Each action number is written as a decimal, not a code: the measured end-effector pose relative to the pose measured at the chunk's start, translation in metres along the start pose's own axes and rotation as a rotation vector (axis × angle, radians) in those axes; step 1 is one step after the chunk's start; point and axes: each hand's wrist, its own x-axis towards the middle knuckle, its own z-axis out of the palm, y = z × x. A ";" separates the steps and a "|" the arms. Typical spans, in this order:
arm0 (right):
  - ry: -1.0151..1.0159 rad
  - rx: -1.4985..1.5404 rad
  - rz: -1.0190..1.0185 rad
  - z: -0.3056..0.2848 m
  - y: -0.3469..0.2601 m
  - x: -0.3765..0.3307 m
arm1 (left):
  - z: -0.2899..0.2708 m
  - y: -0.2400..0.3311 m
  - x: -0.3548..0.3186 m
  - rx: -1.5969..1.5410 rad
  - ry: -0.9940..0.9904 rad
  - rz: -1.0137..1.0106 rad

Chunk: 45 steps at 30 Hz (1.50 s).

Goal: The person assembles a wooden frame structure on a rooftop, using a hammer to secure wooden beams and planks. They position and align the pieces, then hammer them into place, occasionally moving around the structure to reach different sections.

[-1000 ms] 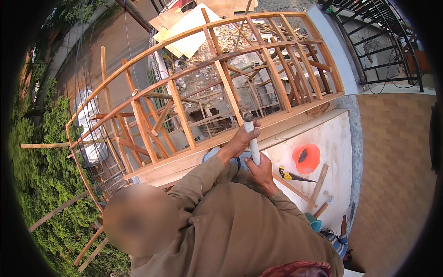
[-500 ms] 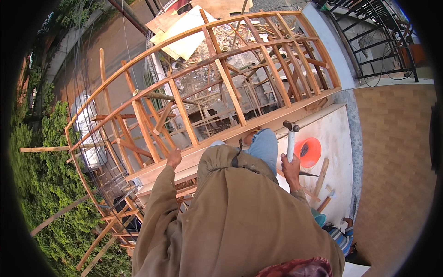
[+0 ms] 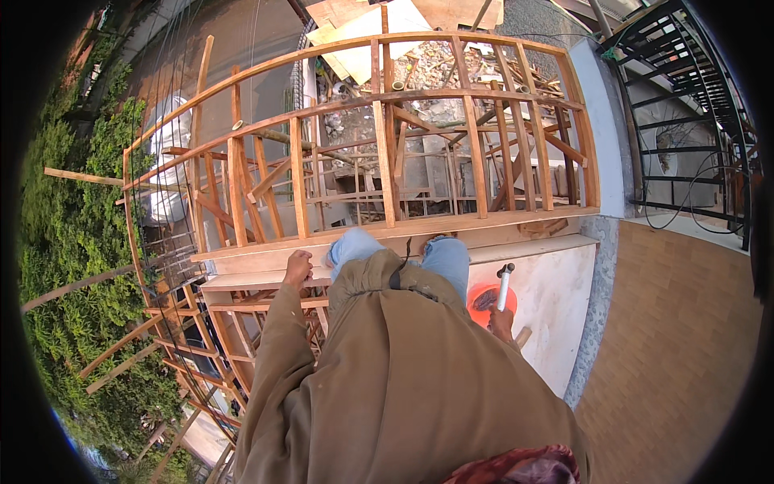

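Right grip (image 3: pixel 501 324) wrapped round hammer (image 3: pixel 504 292), pointing forward | left grip (image 3: pixel 298 268) partly curled, out front; cannot tell if closed

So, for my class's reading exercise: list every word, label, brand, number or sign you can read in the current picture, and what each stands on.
None: no text can be read in this view.
Hammer in the right hand: no lettering visible.
Orange bucket: no lettering visible.
White bundle at the left: too small and blurred to tell.
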 end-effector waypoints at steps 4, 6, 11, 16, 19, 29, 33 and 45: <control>0.036 -0.356 -0.089 -0.081 -0.043 0.078 | 0.052 -0.008 -0.061 -0.044 0.075 0.011; 0.058 -0.530 -0.116 -0.111 -0.069 0.110 | 0.065 -0.016 -0.083 -0.096 0.108 -0.017; 0.044 -0.595 -0.108 -0.151 -0.118 0.151 | 0.096 -0.046 -0.120 -0.353 0.188 -0.051; -0.042 -0.707 -0.153 -0.147 -0.152 0.158 | 0.131 -0.055 -0.136 -0.275 0.283 -0.076; -0.108 -0.805 -0.187 -0.130 -0.168 0.153 | 0.150 -0.054 -0.148 -0.369 0.304 -0.048; -0.360 -1.022 -0.363 -0.035 -0.203 0.078 | 0.156 -0.019 -0.168 -0.245 0.045 0.029; -0.447 -0.957 -0.462 0.002 -0.217 0.027 | 0.161 0.004 -0.144 0.104 -0.062 0.305; -0.718 -0.778 -0.626 0.099 -0.202 -0.092 | 0.110 0.030 -0.118 0.781 -0.421 0.596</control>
